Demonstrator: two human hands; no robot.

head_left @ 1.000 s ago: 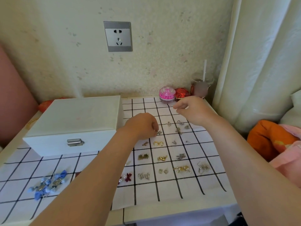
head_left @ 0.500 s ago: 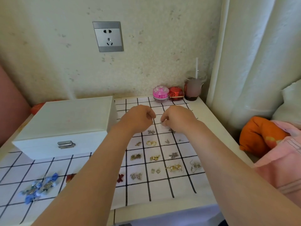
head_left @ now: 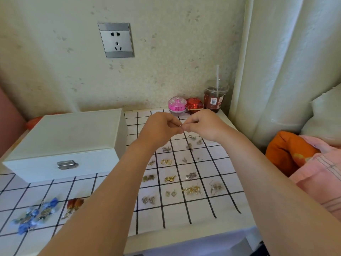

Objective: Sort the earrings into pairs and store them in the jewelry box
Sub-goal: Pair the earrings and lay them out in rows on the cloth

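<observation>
My left hand (head_left: 160, 128) and my right hand (head_left: 202, 124) meet fingertip to fingertip above the far part of the checked cloth (head_left: 195, 215). Between them they pinch a small gold ring earring (head_left: 181, 126). Several earring pairs lie in the cloth's squares below: gold hoops (head_left: 166, 162), a gold cluster (head_left: 191, 190), silver pieces (head_left: 191, 176). The white jewelry box (head_left: 64, 143) stands shut at the left, its metal clasp (head_left: 66, 165) facing me.
Blue earrings (head_left: 35, 215) and orange ones (head_left: 73, 205) lie at the front left. A pink pot (head_left: 177, 105), a red pot (head_left: 194, 104) and a drink cup with a straw (head_left: 215, 97) stand against the wall. Curtain and pink bedding are at the right.
Both hands rose from the cloth and came together. The left left the silver earrings; the right swung left, and a small ring now sits between the fingertips.
</observation>
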